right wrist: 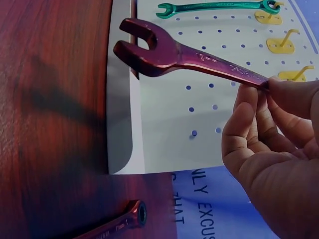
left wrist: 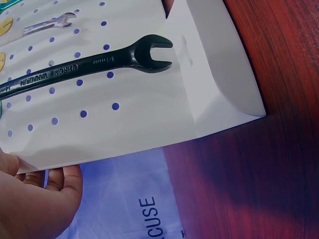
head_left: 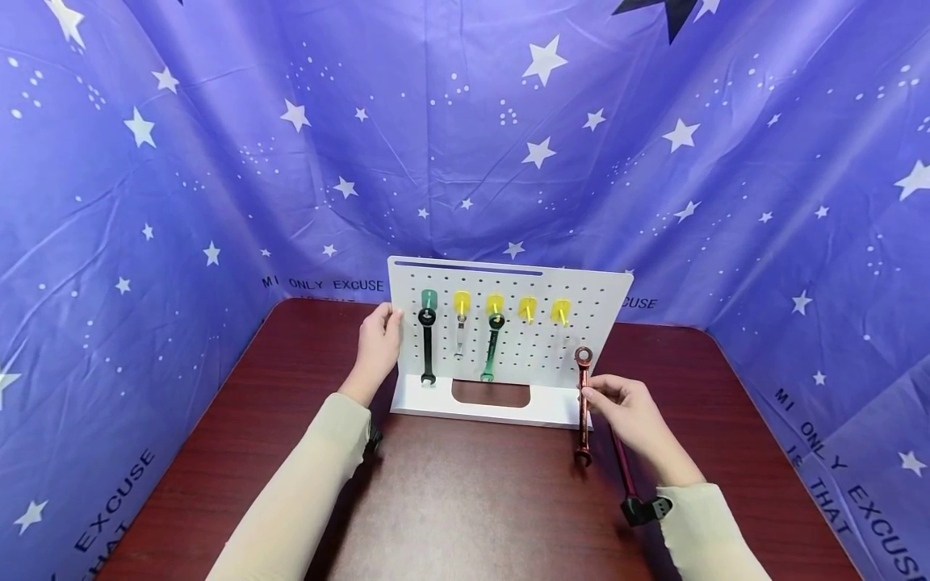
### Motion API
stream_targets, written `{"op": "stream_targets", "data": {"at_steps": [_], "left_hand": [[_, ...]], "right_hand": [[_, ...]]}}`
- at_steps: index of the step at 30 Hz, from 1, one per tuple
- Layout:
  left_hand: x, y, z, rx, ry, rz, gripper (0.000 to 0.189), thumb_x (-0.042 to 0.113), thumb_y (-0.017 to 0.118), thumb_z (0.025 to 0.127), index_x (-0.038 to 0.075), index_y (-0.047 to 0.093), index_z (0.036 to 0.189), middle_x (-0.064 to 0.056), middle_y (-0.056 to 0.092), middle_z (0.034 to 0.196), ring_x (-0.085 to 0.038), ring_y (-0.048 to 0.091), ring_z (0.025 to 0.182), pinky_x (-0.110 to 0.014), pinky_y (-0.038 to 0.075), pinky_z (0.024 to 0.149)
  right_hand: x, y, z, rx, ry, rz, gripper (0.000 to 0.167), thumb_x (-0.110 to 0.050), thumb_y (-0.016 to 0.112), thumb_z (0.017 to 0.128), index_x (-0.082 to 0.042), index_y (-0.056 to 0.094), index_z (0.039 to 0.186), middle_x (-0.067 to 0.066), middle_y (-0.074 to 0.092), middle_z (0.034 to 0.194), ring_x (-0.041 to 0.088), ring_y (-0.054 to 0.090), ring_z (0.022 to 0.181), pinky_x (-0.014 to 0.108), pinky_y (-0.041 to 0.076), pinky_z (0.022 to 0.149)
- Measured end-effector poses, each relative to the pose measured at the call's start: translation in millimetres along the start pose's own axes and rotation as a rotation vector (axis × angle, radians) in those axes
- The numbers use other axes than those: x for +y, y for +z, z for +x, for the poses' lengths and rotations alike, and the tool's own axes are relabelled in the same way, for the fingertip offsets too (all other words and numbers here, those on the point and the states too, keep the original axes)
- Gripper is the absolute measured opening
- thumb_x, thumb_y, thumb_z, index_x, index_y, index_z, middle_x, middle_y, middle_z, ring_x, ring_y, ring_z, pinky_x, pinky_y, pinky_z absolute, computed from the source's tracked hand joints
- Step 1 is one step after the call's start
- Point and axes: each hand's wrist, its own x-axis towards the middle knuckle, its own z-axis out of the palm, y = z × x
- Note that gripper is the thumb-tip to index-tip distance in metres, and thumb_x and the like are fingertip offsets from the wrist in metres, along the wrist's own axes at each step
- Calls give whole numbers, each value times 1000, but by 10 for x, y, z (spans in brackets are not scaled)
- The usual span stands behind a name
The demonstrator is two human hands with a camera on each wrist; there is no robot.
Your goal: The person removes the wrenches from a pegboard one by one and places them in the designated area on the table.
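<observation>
Right hand (head_left: 630, 413) pinches the red wrench (head_left: 584, 403), ring end up, in front of the board's right end! Left hand (head_left: 379, 335) has a thumb-and-finger grip on the board (head_left: 539, 345), at its left edge. Black wrench (head_left: 428, 349), silver wrench (head_left: 460, 336), green wrench (head_left: 492, 349) hang on hooks; a second wrench (right wrist: 117, 223), also red, lies on the table (head_left: 472, 500).

A pegboard (head_left: 541, 355) stands on the table (head_left: 472, 500) before a curtain (head_left: 436, 121), three hanging wrenches (head_left: 428, 347) on its leftmost hooks (head_left: 462, 302). Before its right end, the right hand (head_left: 626, 410) holds a combination wrench (head_left: 584, 428); a loose wrench (head_left: 623, 468) lies farther right.
</observation>
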Motion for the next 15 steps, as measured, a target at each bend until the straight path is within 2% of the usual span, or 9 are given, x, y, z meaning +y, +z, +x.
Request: {"op": "stream_targets", "data": {"at_steps": [10,15], "left_hand": [[-5,0,13,2,-6,-1,18,11,54,106,-1,63,97,-9,49,68,-21,44,61,-32,37,56],[-6,-3,6,1,-4,-3,18,12,54,107,0,63,96,-7,46,66,-21,43,60,-32,36,55]], "right_hand": [[51,-48,-14,1,21,-63,15,-3,67,98,10,70,105,16,72,89,18,69,73,25,56,65],[82,-77,-31,3,22,-69,14,-3,68,97,10,70,104,13,72,86,17,68,71,30,57,65]]}}
